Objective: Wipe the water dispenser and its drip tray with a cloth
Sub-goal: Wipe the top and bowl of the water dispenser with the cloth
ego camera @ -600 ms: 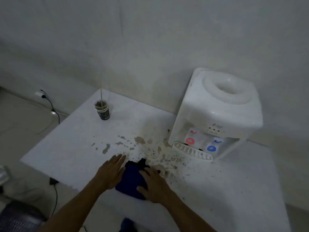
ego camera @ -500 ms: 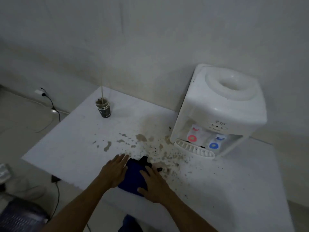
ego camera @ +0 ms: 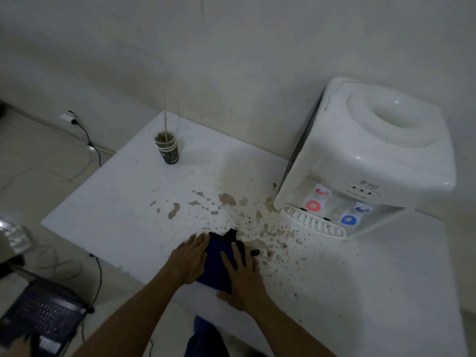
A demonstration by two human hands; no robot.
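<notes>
A white tabletop water dispenser (ego camera: 360, 161) stands at the back right of the white table (ego camera: 110, 207), with a red and a blue tap above its slotted drip tray (ego camera: 313, 224). A dark blue cloth (ego camera: 217, 264) lies flat near the table's front edge, well left of the tray. My left hand (ego camera: 189, 261) rests flat on the cloth's left side. My right hand (ego camera: 243, 276) presses flat on its right side, fingers spread. Neither hand grips the cloth.
Brown splashes and specks (ego camera: 226, 199) cover the table between the cloth and the dispenser. A paper cup (ego camera: 168, 149) with a stick in it stands at the back left. A laptop (ego camera: 38, 315) and cables lie on the floor to the left.
Both hands stay flat on the cloth in nearly the same spot. The view has shifted a little, so the dispenser sits further right and higher.
</notes>
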